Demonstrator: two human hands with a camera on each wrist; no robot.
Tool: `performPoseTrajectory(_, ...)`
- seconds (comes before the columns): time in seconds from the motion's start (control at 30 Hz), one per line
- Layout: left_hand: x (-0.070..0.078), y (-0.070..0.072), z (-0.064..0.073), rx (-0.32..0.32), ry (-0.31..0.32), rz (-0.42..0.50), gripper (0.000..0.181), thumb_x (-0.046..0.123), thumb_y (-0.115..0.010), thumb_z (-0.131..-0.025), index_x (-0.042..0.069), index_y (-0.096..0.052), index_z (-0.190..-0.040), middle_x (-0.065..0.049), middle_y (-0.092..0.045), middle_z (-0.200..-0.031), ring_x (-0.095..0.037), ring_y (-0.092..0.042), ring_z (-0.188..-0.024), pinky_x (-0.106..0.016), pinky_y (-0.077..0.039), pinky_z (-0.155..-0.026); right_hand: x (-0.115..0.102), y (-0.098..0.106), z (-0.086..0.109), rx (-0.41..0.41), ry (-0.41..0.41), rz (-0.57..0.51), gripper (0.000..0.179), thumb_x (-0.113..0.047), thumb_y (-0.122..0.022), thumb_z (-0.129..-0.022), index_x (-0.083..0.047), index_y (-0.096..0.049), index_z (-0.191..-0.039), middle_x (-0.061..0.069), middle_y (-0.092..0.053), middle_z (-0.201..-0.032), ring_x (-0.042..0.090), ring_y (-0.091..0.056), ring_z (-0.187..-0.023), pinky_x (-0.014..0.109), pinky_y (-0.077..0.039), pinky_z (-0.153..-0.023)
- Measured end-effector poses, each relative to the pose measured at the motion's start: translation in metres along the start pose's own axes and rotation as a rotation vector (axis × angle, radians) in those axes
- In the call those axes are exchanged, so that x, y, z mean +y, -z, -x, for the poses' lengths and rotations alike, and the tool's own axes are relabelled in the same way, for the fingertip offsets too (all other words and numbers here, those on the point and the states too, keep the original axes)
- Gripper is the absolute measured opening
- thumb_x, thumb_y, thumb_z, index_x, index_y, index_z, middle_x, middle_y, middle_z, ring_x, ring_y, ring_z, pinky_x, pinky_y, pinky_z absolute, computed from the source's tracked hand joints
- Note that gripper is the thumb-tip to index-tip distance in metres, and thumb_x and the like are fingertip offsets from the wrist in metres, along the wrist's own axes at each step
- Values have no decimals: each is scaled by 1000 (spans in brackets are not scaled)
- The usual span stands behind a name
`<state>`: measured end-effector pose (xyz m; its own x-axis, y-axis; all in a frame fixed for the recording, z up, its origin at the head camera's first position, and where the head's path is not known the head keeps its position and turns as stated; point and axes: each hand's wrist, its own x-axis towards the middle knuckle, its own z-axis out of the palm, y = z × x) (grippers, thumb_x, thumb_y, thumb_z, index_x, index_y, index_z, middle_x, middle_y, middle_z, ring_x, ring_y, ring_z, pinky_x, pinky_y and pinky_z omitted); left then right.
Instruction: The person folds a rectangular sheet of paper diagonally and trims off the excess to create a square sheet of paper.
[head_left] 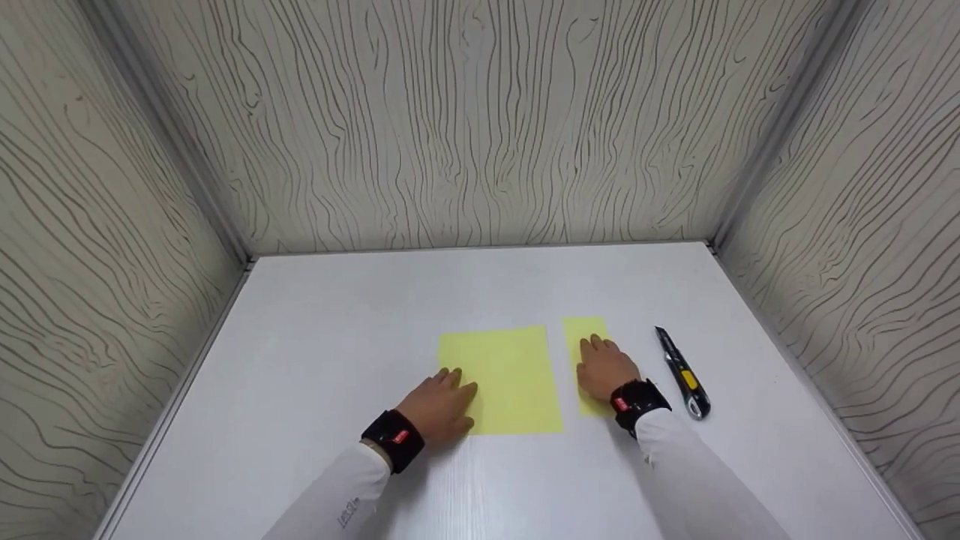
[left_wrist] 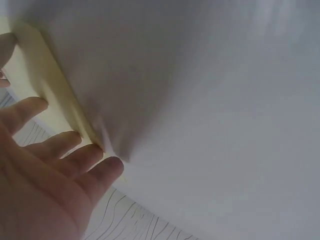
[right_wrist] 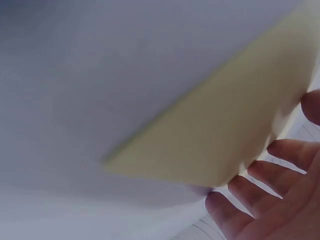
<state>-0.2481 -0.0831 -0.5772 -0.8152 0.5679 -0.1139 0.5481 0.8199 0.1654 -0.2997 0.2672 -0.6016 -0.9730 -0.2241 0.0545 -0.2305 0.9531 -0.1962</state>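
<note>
A nearly square sheet of yellow paper [head_left: 514,382] lies flat in the middle of the white table. My left hand [head_left: 441,409] rests with spread fingers on its left edge; the left wrist view shows the fingertips touching the yellow paper [left_wrist: 57,92] along that edge. To the right, across a narrow gap, lies a slim yellow paper strip [head_left: 582,328]. On that strip my right hand [head_left: 606,369] lies with fingers extended, covering its middle. In the right wrist view the fingertips meet the strip [right_wrist: 200,130]. Neither hand grips anything.
Right of the right hand lies a black and yellow utility knife [head_left: 681,371], tip pointing away from me. Wood-grain patterned panels [head_left: 472,127] enclose the white table [head_left: 322,330] at the back and on both sides, with grey metal strips at the corners.
</note>
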Motion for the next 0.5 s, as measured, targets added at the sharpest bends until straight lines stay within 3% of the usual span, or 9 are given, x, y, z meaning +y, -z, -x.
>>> performPoseTrajectory(0.17,-8,0,-2,3,-2,-2,59,36,-69,-103,11,-58,-155,-27,-50,-163,-49,-49,-151,-62,-44,-123,-15,6,3,-39,-2,-12,54,-18,-59,-103,14,-56,-146,38,-54,-152,60,-53,-138,71,-50,-110)
performPoseTrajectory(0.5,-10,3,0,2,5,34,59,33,-67,-104,8,-58,-155,-28,-49,-163,-51,-47,-152,-63,-43,-123,-25,-3,6,-11,30,4,52,-21,-64,-102,10,-60,-143,34,-59,-150,56,-58,-136,71,-54,-101)
